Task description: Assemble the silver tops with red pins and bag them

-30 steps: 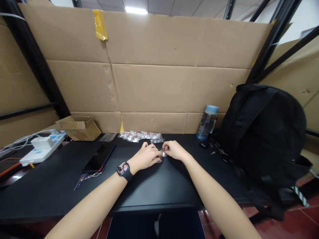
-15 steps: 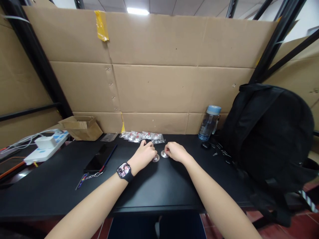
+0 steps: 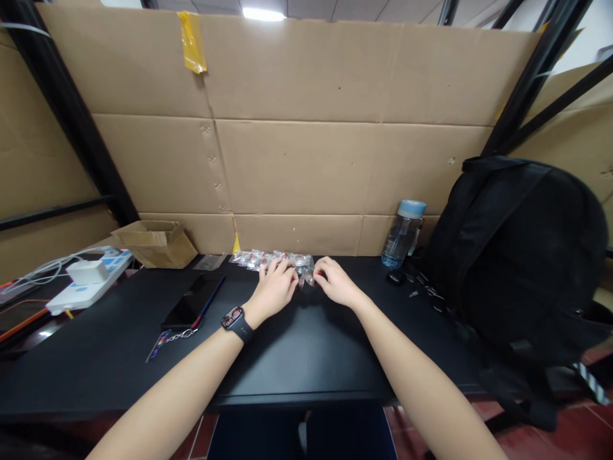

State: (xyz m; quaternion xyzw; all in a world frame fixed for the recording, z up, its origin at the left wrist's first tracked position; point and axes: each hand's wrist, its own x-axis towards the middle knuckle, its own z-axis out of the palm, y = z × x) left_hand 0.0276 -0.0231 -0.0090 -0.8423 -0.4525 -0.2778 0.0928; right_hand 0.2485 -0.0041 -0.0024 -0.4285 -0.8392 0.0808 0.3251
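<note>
Both my hands rest far out on the black table [image 3: 306, 358], right in front of a row of small clear packets with red bits [image 3: 253, 259] along the cardboard wall. My left hand [image 3: 275, 286], with a smartwatch [image 3: 234, 319] on its wrist, has its fingers curled, pinching a small clear round piece [image 3: 301, 281] at their tips. My right hand [image 3: 335, 282] pinches a second small clear piece [image 3: 311, 279] just beside it. The two pieces sit slightly apart between my hands. What they are is too small to make out.
A black phone [image 3: 191, 300] and a keychain [image 3: 165, 338] lie to the left. Further left are an open cardboard box [image 3: 156, 243] and a white power strip [image 3: 81, 284]. A blue-capped water bottle [image 3: 401, 233] and a big black backpack [image 3: 517, 255] fill the right side.
My hands were joined around one clear piece, then drew apart with one piece each. Both have now slid forward to the packet row.
</note>
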